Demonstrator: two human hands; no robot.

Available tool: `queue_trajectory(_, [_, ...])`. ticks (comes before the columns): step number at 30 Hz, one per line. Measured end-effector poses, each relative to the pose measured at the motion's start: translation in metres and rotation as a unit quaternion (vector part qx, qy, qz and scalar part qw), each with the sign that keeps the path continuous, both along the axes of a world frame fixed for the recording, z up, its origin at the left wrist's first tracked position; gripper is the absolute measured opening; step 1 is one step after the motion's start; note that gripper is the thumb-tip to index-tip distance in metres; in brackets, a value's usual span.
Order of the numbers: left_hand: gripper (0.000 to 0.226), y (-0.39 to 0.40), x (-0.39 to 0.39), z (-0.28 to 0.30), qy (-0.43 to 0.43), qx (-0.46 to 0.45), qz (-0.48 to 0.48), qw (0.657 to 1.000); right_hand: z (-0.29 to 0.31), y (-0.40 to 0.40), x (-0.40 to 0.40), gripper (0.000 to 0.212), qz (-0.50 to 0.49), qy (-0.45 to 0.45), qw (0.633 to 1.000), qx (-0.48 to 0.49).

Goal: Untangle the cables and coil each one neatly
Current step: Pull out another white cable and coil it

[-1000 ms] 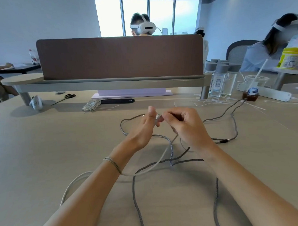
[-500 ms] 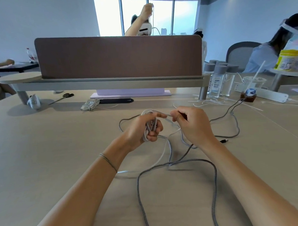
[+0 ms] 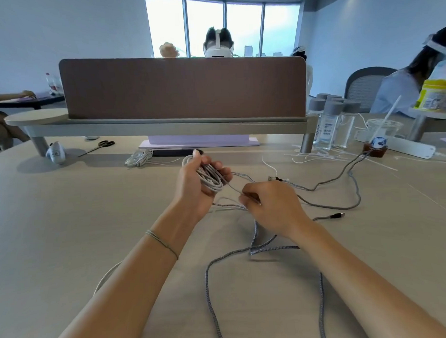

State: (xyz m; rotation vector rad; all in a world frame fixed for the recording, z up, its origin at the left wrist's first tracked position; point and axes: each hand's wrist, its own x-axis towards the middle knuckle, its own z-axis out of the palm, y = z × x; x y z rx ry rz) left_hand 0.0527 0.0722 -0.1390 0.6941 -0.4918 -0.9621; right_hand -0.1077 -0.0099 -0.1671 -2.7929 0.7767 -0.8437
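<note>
My left hand point(image 3: 192, 185) is closed around several loops of a white cable point(image 3: 209, 178), held above the table's middle. A strand of that cable runs right to my right hand point(image 3: 274, 207), which pinches it between thumb and fingers. A grey braided cable point(image 3: 265, 250) lies loose on the table point(image 3: 67, 237) under and in front of both hands, looping toward the near edge. Its dark plug point(image 3: 336, 216) rests to the right of my right hand. A further grey cable point(image 3: 328, 183) runs away to the right.
A coiled white cable bundle point(image 3: 138, 159) and scissors point(image 3: 99, 146) lie under the desk divider shelf point(image 3: 164, 125). Several clear bottles point(image 3: 329, 124), a plastic cup with a straw point(image 3: 382, 130), loose white ties point(image 3: 315, 156) and a white power strip point(image 3: 413, 148) stand at the right. Other people sit behind and beside.
The white coil in my left hand has grown by more loops and the hand has turned palm-up. My right hand has dropped lower and nearer, sliding along the white strand.
</note>
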Motion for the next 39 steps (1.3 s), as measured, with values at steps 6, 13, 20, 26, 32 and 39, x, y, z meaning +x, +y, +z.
queue_trajectory(6, [0.033, 0.0, 0.011, 0.006, 0.031, -0.01, 0.087, 0.996, 0.001, 0.013, 0.0, 0.021, 0.078, 0.026, 0.995, 0.065])
queue_trajectory(13, [0.031, 0.003, 0.014, 0.012, -0.094, 0.009, 0.188, 0.978, 0.019, 0.04, -0.001, 0.019, 0.229, -0.1, 0.859, 0.446])
queue_trajectory(20, [0.043, 0.002, 0.013, -0.002, -0.407, 0.078, 0.273, 0.868, 0.017, 0.063, -0.002, 0.025, 0.173, 0.061, 0.975, 0.128])
queue_trajectory(26, [0.091, -0.003, 0.011, -0.019, -0.531, 0.163, 0.132, 0.821, 0.048, 0.046, -0.019, 0.022, 0.264, -0.148, 0.893, 0.333])
queue_trajectory(32, [0.11, -0.008, -0.009, -0.026, -0.561, 0.166, -0.036, 0.81, 0.042, 0.022, -0.02, 0.032, 0.187, -0.274, 0.859, 0.389])
queue_trajectory(39, [0.05, 0.001, -0.019, -0.017, -0.579, 0.115, -0.151, 0.793, 0.038, 0.012, -0.017, 0.031, 0.102, -0.315, 0.885, 0.328])
